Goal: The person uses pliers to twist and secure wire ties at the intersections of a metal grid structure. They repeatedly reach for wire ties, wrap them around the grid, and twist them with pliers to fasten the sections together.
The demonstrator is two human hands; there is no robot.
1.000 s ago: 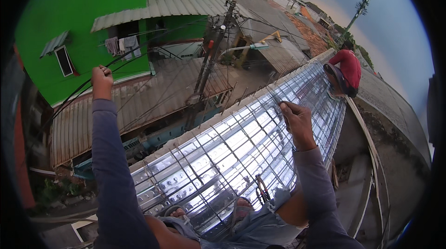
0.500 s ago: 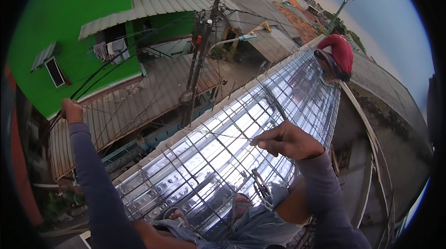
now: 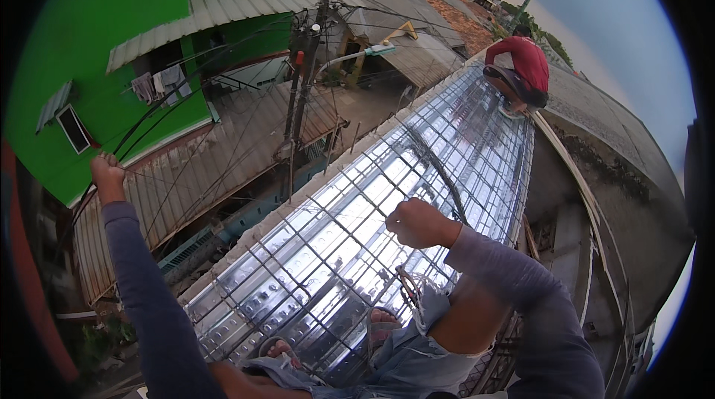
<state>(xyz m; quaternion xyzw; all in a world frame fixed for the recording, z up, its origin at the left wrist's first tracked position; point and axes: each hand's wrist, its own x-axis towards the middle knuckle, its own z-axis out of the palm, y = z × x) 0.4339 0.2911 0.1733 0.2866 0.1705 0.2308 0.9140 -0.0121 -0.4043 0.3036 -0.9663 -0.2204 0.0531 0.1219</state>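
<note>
My left hand [image 3: 108, 174] is raised far out to the left, its fingers closed round a thin wire [image 3: 141, 173] whose line fades against the roofs behind. Close to the middle, my right hand [image 3: 421, 223] is curled into a fist above the steel mesh [image 3: 350, 234]; the wire's other end seems to run into it, though the fingers hide it. The mesh lies over shiny ribbed metal decking [image 3: 279, 269]. By my right knee is a looped bundle of thin wires [image 3: 411, 287]. My sandalled feet [image 3: 381, 324] rest on the mesh.
A co-worker in a red shirt [image 3: 527, 64] squats at the deck's far end. Along the left runs a rough concrete edge [image 3: 298, 196] with a drop beyond. Black cables [image 3: 160, 105] reach a utility pole [image 3: 304, 79] near my left hand. Rebar stubs [image 3: 354, 137] stick up there.
My right hand has moved left and its fingers have curled from a pinch into a fist. The view has shifted slightly; my left hand stays raised and closed.
</note>
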